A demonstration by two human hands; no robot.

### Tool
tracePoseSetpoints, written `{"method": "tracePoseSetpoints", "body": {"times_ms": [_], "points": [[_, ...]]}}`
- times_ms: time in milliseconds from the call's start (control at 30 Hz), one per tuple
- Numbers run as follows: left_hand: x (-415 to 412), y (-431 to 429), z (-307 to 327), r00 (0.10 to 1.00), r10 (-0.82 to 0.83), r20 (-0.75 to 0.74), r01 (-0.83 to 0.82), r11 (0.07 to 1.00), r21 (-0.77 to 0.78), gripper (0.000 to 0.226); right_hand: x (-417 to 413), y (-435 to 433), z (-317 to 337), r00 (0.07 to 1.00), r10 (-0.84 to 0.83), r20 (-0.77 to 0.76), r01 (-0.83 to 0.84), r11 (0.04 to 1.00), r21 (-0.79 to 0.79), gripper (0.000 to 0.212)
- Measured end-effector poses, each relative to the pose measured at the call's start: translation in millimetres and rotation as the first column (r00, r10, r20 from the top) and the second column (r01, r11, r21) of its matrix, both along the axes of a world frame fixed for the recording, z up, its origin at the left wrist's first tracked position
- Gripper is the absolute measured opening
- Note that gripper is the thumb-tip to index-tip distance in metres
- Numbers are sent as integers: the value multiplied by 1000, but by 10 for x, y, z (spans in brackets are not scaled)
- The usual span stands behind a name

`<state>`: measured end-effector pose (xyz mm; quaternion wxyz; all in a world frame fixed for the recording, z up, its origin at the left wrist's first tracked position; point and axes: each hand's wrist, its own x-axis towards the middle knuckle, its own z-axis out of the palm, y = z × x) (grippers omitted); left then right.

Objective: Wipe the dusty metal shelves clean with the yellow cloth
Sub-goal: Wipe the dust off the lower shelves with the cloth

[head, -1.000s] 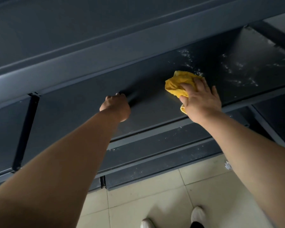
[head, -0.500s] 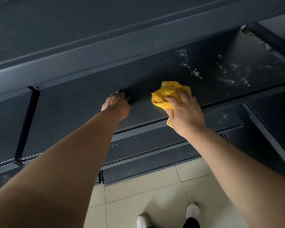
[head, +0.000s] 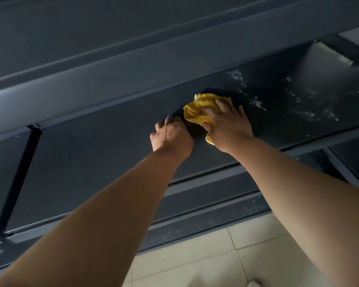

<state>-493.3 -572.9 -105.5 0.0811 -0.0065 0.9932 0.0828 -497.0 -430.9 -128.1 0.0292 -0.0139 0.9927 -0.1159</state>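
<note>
Yellow cloth (head: 197, 109), soft, light, likely best gripped as a wad: bunched and pressed flat under right hand (head: 226, 125) on dark metal shelf (head: 91, 154), left hand (head: 170, 135) loosely curled just beside, holding nothing, white dust (head: 257, 103) beyond.

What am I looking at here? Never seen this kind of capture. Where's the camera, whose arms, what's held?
There is no robot. A person wears one wide-angle camera on the head, looking forward and down, so both bare arms reach into the picture from below. The right hand presses a bunched yellow cloth flat onto a dark metal shelf. The left hand is loosely curled beside it on the same shelf and holds nothing that shows. White dust specks lie on the shelf to the right of the cloth. More shelves sit above and below, and pale floor tiles show at the bottom.
</note>
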Motion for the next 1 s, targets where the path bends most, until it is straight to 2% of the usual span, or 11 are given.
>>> {"method": "tracePoseSetpoints", "body": {"times_ms": [133,267,400,600,733,833,1000], "points": [[-267,111,22,999,-16,-33,14,999,-46,32,-485,56,-35,1000,0,-1,0,1000,-1,50],[-448,361,36,998,-67,-8,65,991,-120,34,-863,227,-50,1000,-8,-30,9,1000,11,51],[-512,633,-64,989,-130,66,135,988,-75,46,-1012,544,-34,998,-39,-52,41,998,39,56],[-559,689,-144,986,-145,83,156,977,-145,57,-959,1101,0,991,-121,-55,124,991,59,59],[-570,713,-162,991,-112,71,121,981,-149,57,-823,1449,-12,978,-198,-62,200,979,31,52],[-577,708,-178,981,-157,117,177,965,-195,57,-658,1620,-16,968,-234,-91,235,972,-3,47],[-516,753,-104,990,-82,115,97,987,-130,57,-358,1630,-6,963,-257,-76,256,966,-15,46]]}}
